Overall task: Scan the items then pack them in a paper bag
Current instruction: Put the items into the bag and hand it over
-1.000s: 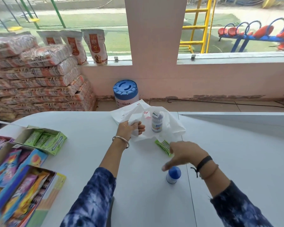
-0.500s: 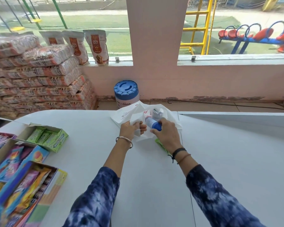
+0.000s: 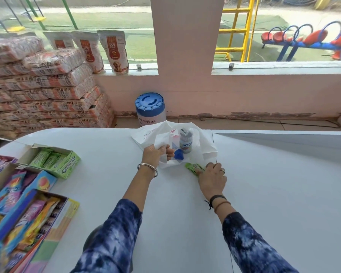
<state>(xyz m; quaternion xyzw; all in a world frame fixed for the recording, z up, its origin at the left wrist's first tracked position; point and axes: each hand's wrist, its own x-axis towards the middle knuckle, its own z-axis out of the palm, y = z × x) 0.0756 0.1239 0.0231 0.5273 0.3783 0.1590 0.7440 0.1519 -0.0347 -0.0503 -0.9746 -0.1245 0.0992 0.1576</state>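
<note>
White paper of the bag (image 3: 146, 134) is pinched at its mouth by the left hand (image 3: 155, 154), fingers clenched on the edge so the opening is kept wide. Inside it a small bottle (image 3: 185, 141) and a blue-capped bottle (image 3: 178, 154) can be seen. The packing step is judged to be in hand. A green packet (image 3: 193, 168) lies on the table (image 3: 274, 194) just beside the bag, touched by the right hand (image 3: 212, 178); whether it is gripped cannot be told. Next, it would need lifting into the bag.

The pouch (image 3: 114, 51) on the sill behind the counter (image 3: 264, 194) reads "DOG". Beyond the counter's far edge, the blue-lidded tub (image 3: 150, 109) shows "OSHA"; the green carton (image 3: 65, 167) on the counter's left reads "DOUBLEMINT".
</note>
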